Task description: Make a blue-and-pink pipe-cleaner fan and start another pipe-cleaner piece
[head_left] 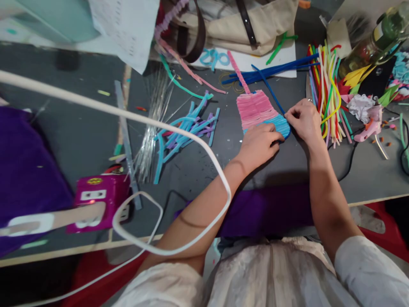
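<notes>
A pink and light-blue piece made of pipe cleaners laid side by side lies on the grey table, with a twisted pink stem at its far end. My left hand presses on its blue near part, fingers bent over it and covering some of the rows. At the piece's right edge, my right hand pinches the near end of a dark-blue pipe cleaner, which slants up and away to the left. The fingertips of my right hand partly hide where this strand meets the blue edge.
Loose dark-blue pipe cleaners and a multicoloured bundle lie beyond and right. A pink glue gun sits further right. Blue and purple strips, silver strands and a magenta power socket are left. A white cable loops across.
</notes>
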Demonstrator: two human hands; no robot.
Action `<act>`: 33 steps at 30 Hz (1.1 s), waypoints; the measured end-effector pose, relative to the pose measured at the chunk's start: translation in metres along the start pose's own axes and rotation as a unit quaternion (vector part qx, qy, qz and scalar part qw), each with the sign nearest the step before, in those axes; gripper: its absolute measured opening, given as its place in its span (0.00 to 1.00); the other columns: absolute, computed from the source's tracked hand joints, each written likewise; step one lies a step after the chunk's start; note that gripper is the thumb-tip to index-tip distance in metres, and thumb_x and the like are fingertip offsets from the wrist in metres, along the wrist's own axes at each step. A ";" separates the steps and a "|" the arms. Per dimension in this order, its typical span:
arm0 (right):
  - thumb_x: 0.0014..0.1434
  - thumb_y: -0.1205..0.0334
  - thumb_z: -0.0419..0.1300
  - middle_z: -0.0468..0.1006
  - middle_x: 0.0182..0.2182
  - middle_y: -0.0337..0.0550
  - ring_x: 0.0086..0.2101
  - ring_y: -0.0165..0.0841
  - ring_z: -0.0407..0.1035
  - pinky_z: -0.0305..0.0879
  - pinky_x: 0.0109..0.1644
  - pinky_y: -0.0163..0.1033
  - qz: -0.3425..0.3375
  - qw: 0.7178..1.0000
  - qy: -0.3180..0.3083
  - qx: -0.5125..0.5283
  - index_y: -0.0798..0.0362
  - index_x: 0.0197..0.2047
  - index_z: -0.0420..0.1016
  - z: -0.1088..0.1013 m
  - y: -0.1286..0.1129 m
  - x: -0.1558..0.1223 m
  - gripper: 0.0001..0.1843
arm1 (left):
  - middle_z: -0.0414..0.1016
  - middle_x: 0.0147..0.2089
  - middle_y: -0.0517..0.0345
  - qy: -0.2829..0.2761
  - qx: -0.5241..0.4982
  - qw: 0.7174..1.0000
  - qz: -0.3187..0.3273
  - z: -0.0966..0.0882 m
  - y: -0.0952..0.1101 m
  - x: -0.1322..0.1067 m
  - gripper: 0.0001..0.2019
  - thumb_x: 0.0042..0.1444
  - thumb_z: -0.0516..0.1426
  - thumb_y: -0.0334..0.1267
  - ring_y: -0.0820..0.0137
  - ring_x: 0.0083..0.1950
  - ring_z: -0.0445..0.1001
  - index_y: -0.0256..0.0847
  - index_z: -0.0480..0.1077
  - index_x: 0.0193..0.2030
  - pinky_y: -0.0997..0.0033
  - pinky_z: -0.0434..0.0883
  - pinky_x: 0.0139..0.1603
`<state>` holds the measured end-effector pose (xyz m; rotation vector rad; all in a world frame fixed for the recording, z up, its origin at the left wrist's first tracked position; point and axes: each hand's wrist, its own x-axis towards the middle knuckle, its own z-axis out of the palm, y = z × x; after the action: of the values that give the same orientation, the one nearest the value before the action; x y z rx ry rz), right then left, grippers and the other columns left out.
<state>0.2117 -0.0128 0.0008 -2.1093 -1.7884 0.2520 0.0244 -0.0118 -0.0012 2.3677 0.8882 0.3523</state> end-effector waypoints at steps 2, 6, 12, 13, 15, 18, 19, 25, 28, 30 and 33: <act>0.61 0.57 0.57 0.74 0.41 0.48 0.45 0.42 0.67 0.66 0.47 0.47 -0.005 1.000 -0.016 -0.001 0.49 0.38 0.80 0.000 0.002 0.000 0.11 | 0.74 0.41 0.52 0.001 0.002 1.000 -0.001 0.001 -0.001 0.000 0.12 0.58 0.56 0.33 0.61 0.47 0.71 0.44 0.79 0.45 0.60 0.65 0.48; 0.62 0.58 0.57 0.75 0.43 0.48 0.48 0.43 0.66 0.65 0.51 0.50 -0.021 0.999 -0.043 0.010 0.48 0.39 0.80 -0.003 0.003 -0.001 0.10 | 0.74 0.40 0.53 0.001 0.004 1.000 -0.003 0.001 -0.002 0.000 0.12 0.57 0.56 0.33 0.62 0.46 0.72 0.44 0.79 0.44 0.60 0.66 0.48; 0.63 0.63 0.54 0.78 0.43 0.47 0.48 0.43 0.67 0.64 0.52 0.50 -0.043 0.993 -0.098 0.050 0.47 0.41 0.81 -0.014 0.001 -0.004 0.12 | 0.74 0.40 0.53 0.006 -0.001 1.000 0.003 0.003 -0.005 0.000 0.12 0.56 0.56 0.33 0.62 0.45 0.72 0.44 0.79 0.44 0.61 0.67 0.47; 0.62 0.64 0.54 0.78 0.43 0.46 0.48 0.43 0.67 0.64 0.52 0.50 -0.049 0.992 -0.104 0.058 0.46 0.42 0.81 -0.015 0.001 -0.004 0.13 | 0.75 0.40 0.53 0.008 -0.002 1.000 0.005 0.003 -0.006 0.000 0.12 0.56 0.56 0.33 0.63 0.44 0.72 0.44 0.79 0.44 0.61 0.67 0.46; 0.62 0.65 0.54 0.79 0.42 0.44 0.46 0.42 0.68 0.64 0.51 0.48 -0.055 0.990 -0.106 0.073 0.46 0.44 0.80 -0.016 0.001 -0.006 0.15 | 0.75 0.39 0.54 0.012 -0.002 1.000 0.012 0.004 -0.007 0.000 0.12 0.56 0.57 0.33 0.64 0.43 0.72 0.45 0.80 0.43 0.63 0.67 0.46; 0.61 0.66 0.54 0.80 0.41 0.43 0.44 0.40 0.69 0.64 0.48 0.46 -0.042 0.991 -0.097 0.082 0.46 0.48 0.79 -0.015 0.000 -0.008 0.16 | 0.74 0.39 0.54 0.014 -0.003 1.000 0.025 0.004 -0.009 0.000 0.12 0.57 0.57 0.34 0.65 0.43 0.72 0.45 0.79 0.43 0.64 0.68 0.45; 0.60 0.66 0.54 0.80 0.41 0.43 0.44 0.40 0.69 0.64 0.48 0.45 -0.038 0.991 -0.095 0.081 0.46 0.48 0.79 -0.014 0.000 -0.008 0.16 | 0.74 0.39 0.54 0.013 -0.005 1.000 0.027 0.004 -0.009 0.000 0.12 0.57 0.56 0.34 0.65 0.43 0.72 0.44 0.79 0.44 0.64 0.68 0.45; 0.56 0.68 0.58 0.79 0.40 0.43 0.45 0.40 0.66 0.62 0.50 0.45 -0.061 0.990 -0.101 0.080 0.47 0.44 0.78 -0.010 0.000 -0.012 0.14 | 0.74 0.38 0.54 0.004 -0.008 0.999 0.032 0.004 -0.011 -0.002 0.11 0.58 0.57 0.35 0.65 0.43 0.73 0.43 0.79 0.44 0.63 0.68 0.46; 0.56 0.67 0.60 0.79 0.42 0.43 0.46 0.40 0.65 0.61 0.50 0.45 -0.066 0.988 -0.112 0.083 0.47 0.45 0.78 -0.011 0.001 -0.014 0.14 | 0.75 0.39 0.54 -0.001 -0.037 0.999 0.037 0.000 -0.013 -0.003 0.11 0.58 0.56 0.35 0.66 0.43 0.73 0.42 0.79 0.44 0.63 0.68 0.47; 0.55 0.66 0.61 0.78 0.44 0.43 0.46 0.40 0.65 0.61 0.49 0.44 -0.078 0.985 -0.126 0.086 0.47 0.46 0.77 -0.012 0.001 -0.016 0.15 | 0.76 0.40 0.54 0.000 -0.063 0.997 0.039 -0.006 -0.017 -0.004 0.11 0.58 0.55 0.35 0.66 0.44 0.73 0.42 0.78 0.43 0.63 0.69 0.48; 0.53 0.66 0.64 0.76 0.46 0.44 0.46 0.39 0.66 0.61 0.48 0.42 -0.102 0.980 -0.145 0.085 0.49 0.48 0.76 -0.012 0.000 -0.020 0.18 | 0.76 0.43 0.53 0.051 -0.051 0.997 0.014 -0.016 -0.029 -0.005 0.11 0.59 0.53 0.34 0.65 0.48 0.73 0.42 0.77 0.43 0.61 0.69 0.52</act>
<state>0.2127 -0.0338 0.0097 -1.8282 -2.0460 0.6617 -0.0012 0.0096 -0.0065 2.2860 0.8641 0.5221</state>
